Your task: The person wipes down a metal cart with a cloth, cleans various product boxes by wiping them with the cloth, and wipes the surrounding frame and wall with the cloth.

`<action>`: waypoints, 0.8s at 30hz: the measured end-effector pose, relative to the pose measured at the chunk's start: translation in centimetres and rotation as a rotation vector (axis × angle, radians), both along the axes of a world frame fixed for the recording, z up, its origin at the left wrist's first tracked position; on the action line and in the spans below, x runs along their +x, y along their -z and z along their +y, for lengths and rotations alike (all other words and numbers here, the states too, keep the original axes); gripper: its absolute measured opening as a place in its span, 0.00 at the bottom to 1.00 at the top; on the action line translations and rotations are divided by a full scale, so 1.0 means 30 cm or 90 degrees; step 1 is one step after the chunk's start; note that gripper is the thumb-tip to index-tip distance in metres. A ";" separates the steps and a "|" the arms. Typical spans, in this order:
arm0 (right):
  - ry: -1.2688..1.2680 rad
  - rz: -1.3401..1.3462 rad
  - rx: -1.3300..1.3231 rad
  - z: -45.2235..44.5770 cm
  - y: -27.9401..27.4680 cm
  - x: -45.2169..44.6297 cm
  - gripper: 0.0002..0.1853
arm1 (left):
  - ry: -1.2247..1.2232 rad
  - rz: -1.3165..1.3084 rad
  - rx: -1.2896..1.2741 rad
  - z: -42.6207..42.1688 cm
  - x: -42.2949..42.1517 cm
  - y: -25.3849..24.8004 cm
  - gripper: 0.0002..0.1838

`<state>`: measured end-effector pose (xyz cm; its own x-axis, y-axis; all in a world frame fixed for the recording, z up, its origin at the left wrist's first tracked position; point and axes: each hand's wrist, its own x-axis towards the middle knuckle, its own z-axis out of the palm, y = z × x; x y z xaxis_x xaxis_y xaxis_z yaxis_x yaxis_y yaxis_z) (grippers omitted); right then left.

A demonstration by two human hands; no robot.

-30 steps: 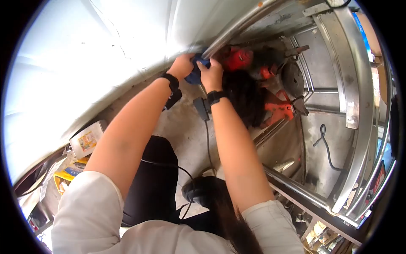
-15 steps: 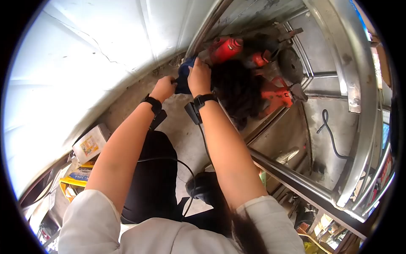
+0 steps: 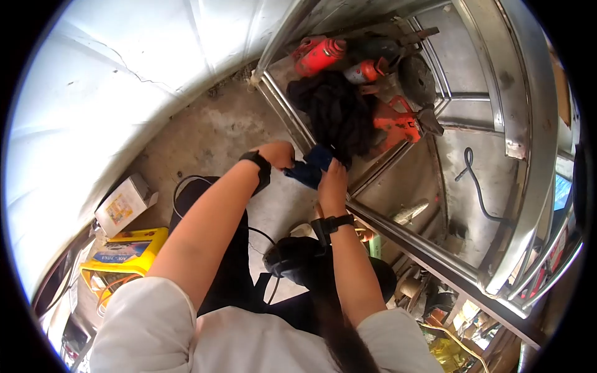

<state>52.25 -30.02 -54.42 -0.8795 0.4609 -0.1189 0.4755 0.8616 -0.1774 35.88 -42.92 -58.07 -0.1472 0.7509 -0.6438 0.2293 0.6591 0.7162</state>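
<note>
A dark blue cloth (image 3: 305, 174) is stretched between my two hands, beside the metal tube frame (image 3: 429, 239). My left hand (image 3: 277, 153) is closed on the cloth's left end, its fingers partly turned away from view. On the other end, my right hand (image 3: 333, 186) pinches the cloth near the frame's corner. Part of the cloth overlaps the frame's tube; whether it presses on the metal I cannot tell. Just beyond my hands lies a bunched black cloth (image 3: 333, 112) on the frame's base.
Red bottle-shaped jacks (image 3: 320, 57) and an orange-red floor jack (image 3: 398, 124) stand inside the frame. A black hose (image 3: 476, 186) hangs at right. To the left are a white box (image 3: 124, 205) and a yellow case (image 3: 134, 245), below a pale panel wall (image 3: 143, 68).
Both hands, with the blue cloth, have come down and right from the frame's upright tube toward its lower corner. The bunched black cloth now shows more fully.
</note>
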 end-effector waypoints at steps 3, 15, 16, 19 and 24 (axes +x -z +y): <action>0.006 -0.009 -0.050 0.001 -0.010 -0.050 0.14 | -0.053 0.075 -0.062 -0.029 0.040 0.049 0.15; -0.124 0.166 0.034 -0.186 0.144 -0.843 0.07 | -0.770 0.384 0.190 -0.095 -0.234 0.051 0.13; -0.164 0.214 0.069 -0.173 0.142 -0.806 0.07 | -0.750 0.352 0.187 -0.088 -0.222 0.018 0.14; -0.139 0.221 -0.010 -0.141 0.119 -0.702 0.13 | -0.576 0.198 0.118 -0.053 -0.182 0.011 0.17; -0.084 0.142 -0.072 -0.042 0.044 -0.317 0.10 | -0.109 -0.006 0.089 0.002 -0.109 -0.022 0.16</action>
